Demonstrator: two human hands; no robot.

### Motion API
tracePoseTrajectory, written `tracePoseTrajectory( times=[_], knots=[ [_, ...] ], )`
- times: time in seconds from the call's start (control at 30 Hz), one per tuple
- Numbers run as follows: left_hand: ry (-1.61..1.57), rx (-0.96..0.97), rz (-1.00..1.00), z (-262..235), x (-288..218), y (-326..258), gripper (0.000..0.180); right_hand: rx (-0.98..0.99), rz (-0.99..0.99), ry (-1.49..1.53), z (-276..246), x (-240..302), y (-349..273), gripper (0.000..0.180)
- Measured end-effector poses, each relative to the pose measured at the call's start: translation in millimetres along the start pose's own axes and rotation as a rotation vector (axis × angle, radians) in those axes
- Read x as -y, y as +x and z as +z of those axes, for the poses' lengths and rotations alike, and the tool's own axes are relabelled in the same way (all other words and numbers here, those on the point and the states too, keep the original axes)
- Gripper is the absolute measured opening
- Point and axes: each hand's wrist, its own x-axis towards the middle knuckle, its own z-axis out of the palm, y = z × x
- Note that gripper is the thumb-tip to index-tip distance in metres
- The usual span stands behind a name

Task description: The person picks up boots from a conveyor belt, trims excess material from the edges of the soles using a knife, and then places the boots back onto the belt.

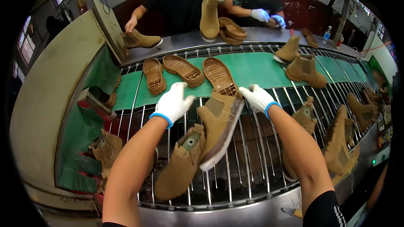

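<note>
Right hand (257,97) seemingly grips tan boot (219,128) (soled).

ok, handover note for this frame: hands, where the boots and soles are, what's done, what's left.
Left hand: gloved, open, over the rack bars, holding nothing, just left of the tan boot.
Right hand: gloved, fingers at the boot's upper end, by the loose sole; a firm grip cannot be told.
Things: that boot lies tilted on the wire conveyor rack, its own sole already on. A second boot lies beside it. Two more soles lie on the green belt.
Done: boot soled. Left: three loose soles, other boots on the rack.
</note>
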Motion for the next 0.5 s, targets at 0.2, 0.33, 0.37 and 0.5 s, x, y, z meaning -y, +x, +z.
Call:
tracePoseTrajectory(
  times=[0.2,0.33,0.37,0.5],
  knots=[
    [0.221,-0.163,0.104,55.3,17.3,81.7,0.082,0.113,-0.056,-0.076,28.8,8.3,55.6,0.071],
    [0.141,-0.043,0.102,75.4,23.8,103.0,0.063,-0.451,-0.201,-0.007,-8.0,21.8,78.7,0.044],
    [0.100,-0.088,0.094,81.3,26.2,106.1,0.057,-0.406,-0.161,0.196,-29.0,28.4,78.4,0.043],
    [-0.033,-0.116,0.164,83.6,25.3,104.8,0.033,-0.313,-0.436,-0.445,-82.0,-6.7,61.0,0.038]
  ],
)
